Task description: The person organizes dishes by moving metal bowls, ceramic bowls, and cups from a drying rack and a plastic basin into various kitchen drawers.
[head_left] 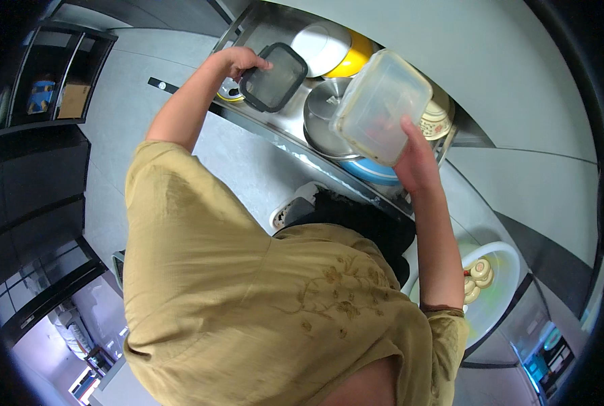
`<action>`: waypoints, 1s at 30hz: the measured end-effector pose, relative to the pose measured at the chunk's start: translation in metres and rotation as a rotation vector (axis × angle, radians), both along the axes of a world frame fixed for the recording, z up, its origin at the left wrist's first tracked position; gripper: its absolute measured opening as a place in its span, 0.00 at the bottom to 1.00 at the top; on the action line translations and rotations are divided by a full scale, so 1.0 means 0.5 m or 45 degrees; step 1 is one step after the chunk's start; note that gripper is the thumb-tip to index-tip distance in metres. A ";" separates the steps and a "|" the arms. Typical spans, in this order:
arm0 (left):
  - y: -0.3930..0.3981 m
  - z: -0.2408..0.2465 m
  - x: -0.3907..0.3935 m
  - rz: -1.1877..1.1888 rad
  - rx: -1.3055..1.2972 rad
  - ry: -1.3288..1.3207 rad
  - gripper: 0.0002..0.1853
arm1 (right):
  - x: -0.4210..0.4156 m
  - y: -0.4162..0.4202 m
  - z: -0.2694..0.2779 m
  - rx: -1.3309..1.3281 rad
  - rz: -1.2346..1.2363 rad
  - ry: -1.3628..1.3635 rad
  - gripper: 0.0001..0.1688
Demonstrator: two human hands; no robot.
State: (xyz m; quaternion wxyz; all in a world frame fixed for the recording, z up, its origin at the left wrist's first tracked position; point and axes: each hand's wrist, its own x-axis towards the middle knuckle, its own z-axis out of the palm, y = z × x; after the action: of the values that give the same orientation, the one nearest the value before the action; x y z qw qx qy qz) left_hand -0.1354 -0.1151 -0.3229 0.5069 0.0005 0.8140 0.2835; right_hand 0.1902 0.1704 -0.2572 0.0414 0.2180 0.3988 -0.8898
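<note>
Over the left part of an open metal drawer (281,124), my left hand (240,62) grips a clear lid with a dark rim (275,76), its thumb lying on top. My right hand (417,158) holds a translucent plastic food container (383,104) tilted above the drawer's right part. Beneath that container a stainless steel bowl (318,133) is partly covered. A white plate (322,48) and a yellow bowl (359,55) lie at the back. Patterned bowls (436,119) show at the right, partly hidden, and a blue round item (370,171) at the front.
A large pale plastic basin (502,284) holding several cream-coloured round pieces (478,276) stands at my right. Close by the drawer's front edge is a foot in a light shoe (294,203). Dark cabinets (33,172) line the left side; pale cabinet fronts (484,66) rise behind the drawer.
</note>
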 end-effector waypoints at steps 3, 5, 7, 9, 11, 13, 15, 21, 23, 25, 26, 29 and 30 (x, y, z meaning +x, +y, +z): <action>-0.008 -0.061 -0.025 -0.041 -0.093 -0.181 0.31 | -0.025 -0.017 -0.016 0.063 0.103 -0.079 0.33; -0.068 -0.170 -0.070 0.017 0.024 -0.466 0.31 | -0.055 -0.031 -0.029 0.131 0.194 -0.131 0.33; 0.001 -0.143 -0.053 -0.063 -0.017 -0.579 0.32 | -0.067 -0.027 -0.022 0.167 0.161 -0.132 0.33; -0.001 -0.182 -0.068 -0.105 -0.036 -0.735 0.33 | -0.080 -0.031 -0.018 0.190 0.167 -0.106 0.33; -0.045 -0.246 -0.087 -0.034 -0.021 -0.866 0.34 | -0.087 -0.039 -0.020 0.174 0.193 -0.120 0.31; -0.032 -0.269 -0.085 -0.057 -0.025 -0.857 0.33 | -0.083 -0.034 -0.030 0.159 0.185 -0.136 0.31; -0.023 -0.280 -0.081 -0.041 -0.024 -0.859 0.33 | -0.079 -0.031 -0.033 0.153 0.148 -0.161 0.31; -0.018 -0.289 -0.062 0.059 -0.031 -0.951 0.36 | -0.075 -0.023 -0.042 0.138 0.128 -0.153 0.33; 0.025 -0.236 -0.035 0.082 -0.128 -0.874 0.38 | -0.066 -0.015 -0.044 0.153 0.103 -0.162 0.34; -0.016 -0.268 -0.041 0.103 -0.074 -0.958 0.39 | -0.066 -0.021 -0.039 0.127 0.145 -0.132 0.34; -0.036 -0.285 -0.048 0.111 -0.046 -0.999 0.40 | -0.067 -0.023 -0.037 0.115 0.164 -0.117 0.33; -0.003 -0.246 -0.059 0.020 -0.068 -0.964 0.40 | -0.055 -0.012 -0.042 0.159 0.105 -0.173 0.32; -0.056 -0.276 -0.083 -0.010 0.006 -1.138 0.39 | -0.060 -0.019 -0.037 0.151 0.137 -0.164 0.32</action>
State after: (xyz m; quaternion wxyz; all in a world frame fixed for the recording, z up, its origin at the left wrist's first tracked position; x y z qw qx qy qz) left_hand -0.1771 -0.1433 -0.4608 0.8100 -0.1178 0.5144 0.2557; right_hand 0.1604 0.1610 -0.2759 0.1017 0.2550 0.4585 -0.8453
